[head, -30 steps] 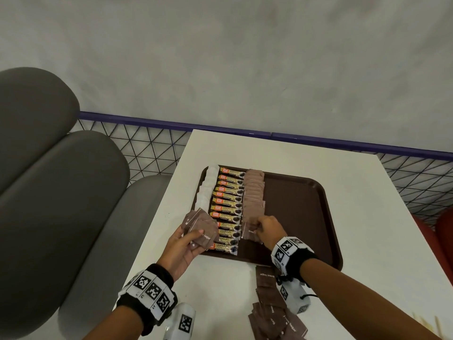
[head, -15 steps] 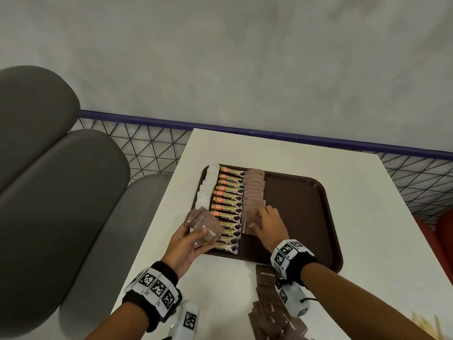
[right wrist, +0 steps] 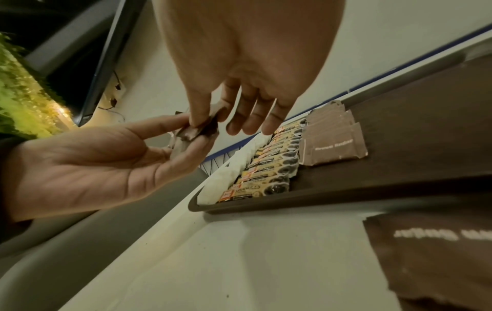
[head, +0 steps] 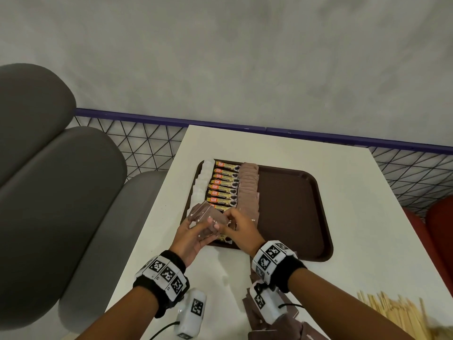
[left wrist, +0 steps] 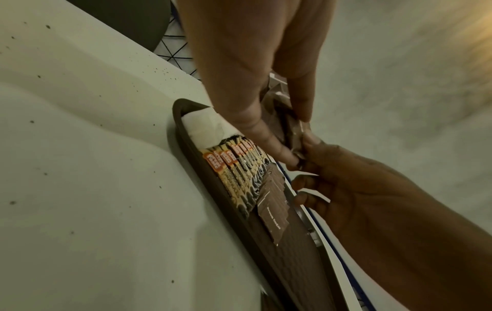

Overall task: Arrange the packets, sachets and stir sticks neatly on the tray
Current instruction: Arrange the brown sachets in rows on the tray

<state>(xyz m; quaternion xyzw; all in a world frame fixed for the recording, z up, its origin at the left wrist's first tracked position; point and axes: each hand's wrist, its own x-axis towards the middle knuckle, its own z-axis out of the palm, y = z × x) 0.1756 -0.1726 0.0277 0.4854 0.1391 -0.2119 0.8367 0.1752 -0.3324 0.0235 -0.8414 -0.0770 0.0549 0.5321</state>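
Observation:
A brown tray (head: 294, 204) on the white table carries a column of white sachets (head: 202, 182), a column of coffee stick packets (head: 224, 185) and a column of brown sugar sachets (head: 248, 192). My left hand (head: 193, 234) holds a small fan of brown sachets (head: 206, 214) over the tray's near left corner. My right hand (head: 235, 224) has come across and pinches one sachet (right wrist: 198, 131) of that fan between thumb and forefinger, its other fingers loose. More brown sachets (head: 282, 325) lie on the table under my right wrist. Wooden stir sticks (head: 392, 312) lie at the near right.
Grey padded seat backs (head: 56, 192) stand left of the table. A wire mesh fence with a blue rail (head: 318, 136) runs behind it, and red seats (head: 438, 222) show at the right. The tray's right half (head: 291, 217) is bare.
My right hand left the brown sachet column on the tray and moved left to the fan in my left hand, where it now pinches a sachet. The left hand stayed roughly in place.

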